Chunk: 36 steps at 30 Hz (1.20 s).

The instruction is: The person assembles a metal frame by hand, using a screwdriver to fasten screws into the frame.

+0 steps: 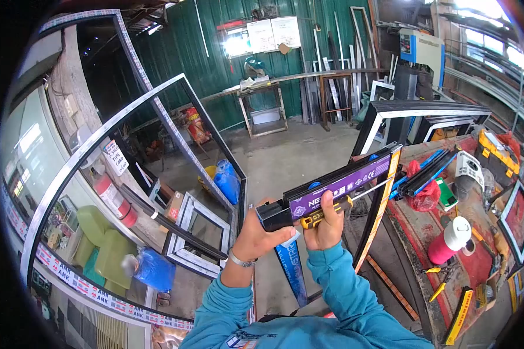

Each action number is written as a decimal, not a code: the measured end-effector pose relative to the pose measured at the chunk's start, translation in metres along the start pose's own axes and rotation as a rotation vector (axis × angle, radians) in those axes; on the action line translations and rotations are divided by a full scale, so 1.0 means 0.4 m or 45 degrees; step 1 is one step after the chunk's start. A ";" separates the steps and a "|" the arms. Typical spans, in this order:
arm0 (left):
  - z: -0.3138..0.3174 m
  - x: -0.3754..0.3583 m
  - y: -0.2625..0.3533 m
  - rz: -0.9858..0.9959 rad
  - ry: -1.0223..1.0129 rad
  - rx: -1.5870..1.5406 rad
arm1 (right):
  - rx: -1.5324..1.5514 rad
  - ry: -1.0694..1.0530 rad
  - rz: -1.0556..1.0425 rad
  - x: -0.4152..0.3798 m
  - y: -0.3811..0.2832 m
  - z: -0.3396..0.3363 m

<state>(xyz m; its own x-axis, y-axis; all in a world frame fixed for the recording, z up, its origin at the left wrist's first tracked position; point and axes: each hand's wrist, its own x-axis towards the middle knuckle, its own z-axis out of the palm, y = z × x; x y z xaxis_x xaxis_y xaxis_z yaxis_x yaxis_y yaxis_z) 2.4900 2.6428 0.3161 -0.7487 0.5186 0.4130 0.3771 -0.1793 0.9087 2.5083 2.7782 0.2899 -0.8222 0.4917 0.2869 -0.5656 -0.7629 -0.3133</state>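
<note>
My left hand (261,232), wearing a metal watch band on its wrist, grips the near black end of a long black bar (326,179). The bar has a purple label (343,189) with white lettering and a CE mark, and it points away to the right. Wrapped around the yellow and black handle of a screwdriver (344,205), my right hand (324,225) has its thumb up against the label. The shaft runs alongside the bar toward a black frame edge with orange tape (384,200). The bar's far end overlaps that frame in this view.
A tall taped frame (140,102) stands on the left, near a fire extinguisher (112,198) and blue bags. On the right, a workbench (402,224) carries a pink tumbler (448,239), pliers (438,288), a yellow toolbox (498,152) and a yellow level (460,314).
</note>
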 end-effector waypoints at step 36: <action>-0.048 -0.010 -0.018 -0.079 0.010 -0.070 | -0.183 0.012 -0.202 -0.033 0.040 0.045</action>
<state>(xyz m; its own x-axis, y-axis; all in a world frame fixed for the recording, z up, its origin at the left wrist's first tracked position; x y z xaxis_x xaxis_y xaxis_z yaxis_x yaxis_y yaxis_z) 2.4796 2.6260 0.3091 -0.7739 0.5239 0.3559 0.2995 -0.1924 0.9345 2.5115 2.7519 0.2975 -0.7225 0.6050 0.3346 -0.6906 -0.6082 -0.3914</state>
